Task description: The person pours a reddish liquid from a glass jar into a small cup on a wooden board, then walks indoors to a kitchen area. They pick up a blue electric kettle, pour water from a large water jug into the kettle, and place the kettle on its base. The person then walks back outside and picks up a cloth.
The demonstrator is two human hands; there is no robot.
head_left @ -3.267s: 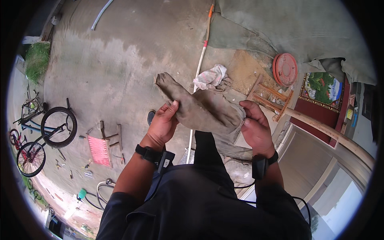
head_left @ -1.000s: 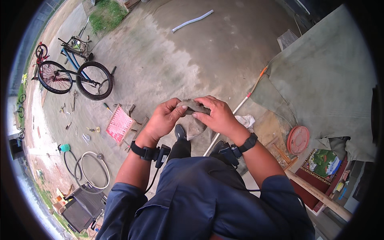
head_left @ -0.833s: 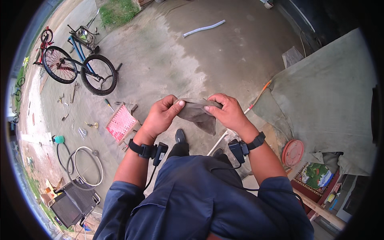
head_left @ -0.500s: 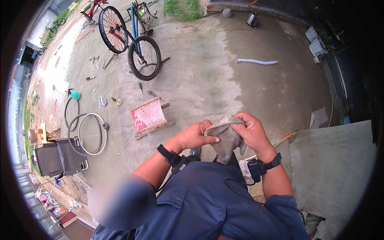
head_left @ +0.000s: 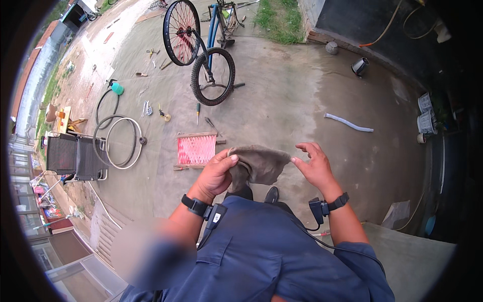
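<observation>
In front of my body a grey-brown cloth hangs spread between my two hands. My left hand pinches its left end between thumb and fingers. My right hand is at the cloth's right corner, thumb and fingers apart; its thumb tip is close to or touching the edge. Below the cloth my shoes show on the ground. Just beyond my left hand lies a wooden frame strung with red and white material.
Ahead stands a blue bicycle frame with its black-tyred wheel. Screwdriver, wrenches and green spray bottle lie left of centre. Hose loops rest by a black folding chair. A white tube lies to the right.
My hands have moved apart, and the bunched cloth is now spread out between them. My right hand's fingers have opened. The view has shifted, bringing both shoes into sight.
</observation>
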